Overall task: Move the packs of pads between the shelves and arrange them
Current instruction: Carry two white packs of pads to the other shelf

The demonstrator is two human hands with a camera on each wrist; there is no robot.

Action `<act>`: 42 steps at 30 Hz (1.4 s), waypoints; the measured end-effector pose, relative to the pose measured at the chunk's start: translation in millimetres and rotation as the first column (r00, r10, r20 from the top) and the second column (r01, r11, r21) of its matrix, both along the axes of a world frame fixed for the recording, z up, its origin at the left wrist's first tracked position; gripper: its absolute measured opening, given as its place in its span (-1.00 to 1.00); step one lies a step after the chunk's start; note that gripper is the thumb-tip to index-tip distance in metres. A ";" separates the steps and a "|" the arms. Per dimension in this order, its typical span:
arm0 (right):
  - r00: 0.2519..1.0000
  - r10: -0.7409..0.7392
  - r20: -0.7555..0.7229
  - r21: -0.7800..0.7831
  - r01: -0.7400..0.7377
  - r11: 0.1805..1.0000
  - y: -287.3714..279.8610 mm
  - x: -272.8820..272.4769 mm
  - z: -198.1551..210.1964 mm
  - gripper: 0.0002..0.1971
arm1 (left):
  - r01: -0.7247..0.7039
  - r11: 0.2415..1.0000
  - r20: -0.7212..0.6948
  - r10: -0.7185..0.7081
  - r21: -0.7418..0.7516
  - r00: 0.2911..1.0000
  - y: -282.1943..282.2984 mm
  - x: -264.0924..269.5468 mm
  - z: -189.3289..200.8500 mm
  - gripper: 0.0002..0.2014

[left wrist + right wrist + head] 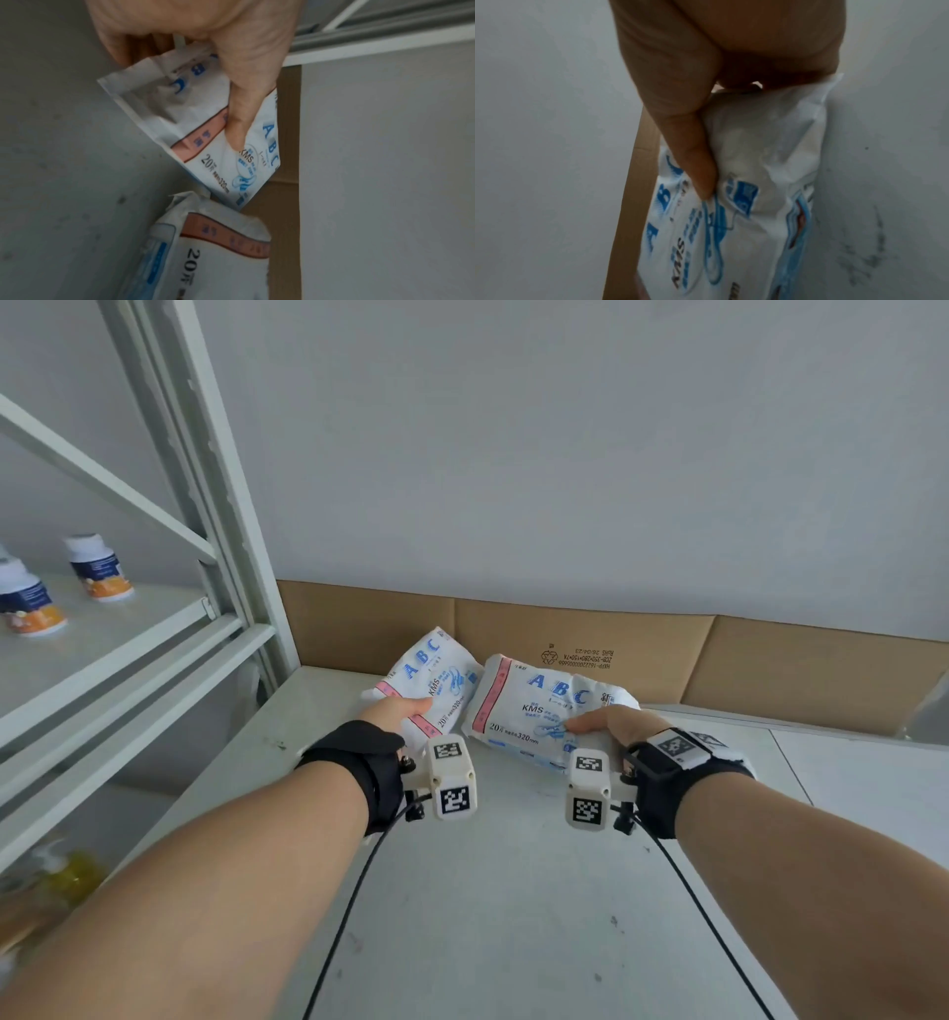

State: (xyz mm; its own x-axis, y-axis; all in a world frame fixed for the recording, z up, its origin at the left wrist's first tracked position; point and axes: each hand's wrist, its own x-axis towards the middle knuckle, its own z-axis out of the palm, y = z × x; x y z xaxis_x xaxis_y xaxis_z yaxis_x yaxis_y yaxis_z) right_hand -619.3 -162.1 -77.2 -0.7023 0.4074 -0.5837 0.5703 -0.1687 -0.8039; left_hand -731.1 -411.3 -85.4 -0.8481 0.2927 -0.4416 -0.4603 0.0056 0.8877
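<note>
Two white packs of pads with blue "ABC" print and a pink stripe sit side by side near the back of the grey shelf [513,891]. My left hand [398,711] grips the left pack [436,667] at its near end, thumb on top [239,121], fingers curled underneath. The left pack [205,132] is tilted, just above the shelf. My right hand [601,724] grips the right pack [539,706] at its right end, thumb [695,162] pressing into the printed face [744,203]. The right pack's stripe end [218,243] lies close beside the left one.
A brown cardboard sheet [719,660] stands along the wall behind the packs. A pale green rack upright [215,505] rises at left; beyond it a shelf [118,629] carries white-capped bottles [100,567]. A yellow bottle [72,875] sits lower left.
</note>
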 end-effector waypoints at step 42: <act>0.544 -0.608 -0.577 -0.363 0.497 0.789 -73.9 572.2 48.1 -0.65 | 0.483 0.860 -0.080 -0.476 0.166 0.876 80.6 450.2 38.7 -0.49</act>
